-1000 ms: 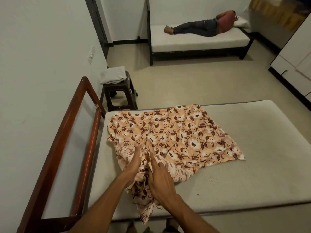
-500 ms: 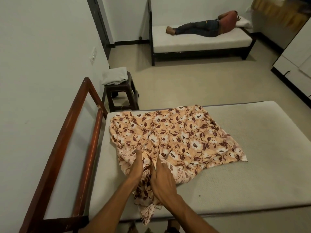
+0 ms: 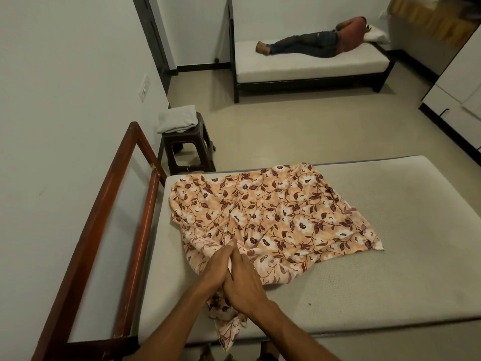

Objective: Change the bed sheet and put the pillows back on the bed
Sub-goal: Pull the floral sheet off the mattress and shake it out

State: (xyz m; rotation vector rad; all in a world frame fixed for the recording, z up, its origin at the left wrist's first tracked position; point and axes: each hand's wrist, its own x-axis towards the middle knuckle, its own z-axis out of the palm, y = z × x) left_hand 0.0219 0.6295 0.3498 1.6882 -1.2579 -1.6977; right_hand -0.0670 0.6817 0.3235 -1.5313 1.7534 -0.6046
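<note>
An orange floral bed sheet (image 3: 273, 214) lies bunched and partly folded on the left half of the bare grey mattress (image 3: 377, 269). One corner of it hangs over the near edge. My left hand (image 3: 216, 267) and my right hand (image 3: 244, 280) press side by side on the sheet's near part, fingers pointing away and close together. Whether the fingers pinch the cloth is unclear. A folded white cloth (image 3: 177, 118) rests on a dark stool. A white pillow (image 3: 377, 37) lies on the far bed.
A red-brown wooden headboard (image 3: 122, 230) runs along the mattress's left side by the wall. A dark plastic stool (image 3: 188, 149) stands beyond it. A person lies on the far bed (image 3: 307, 66). White cabinets (image 3: 453, 84) stand at the right.
My hands have come closer together on the sheet, now touching each other, and slid slightly toward me. The sheet's near edge has gathered under them.
</note>
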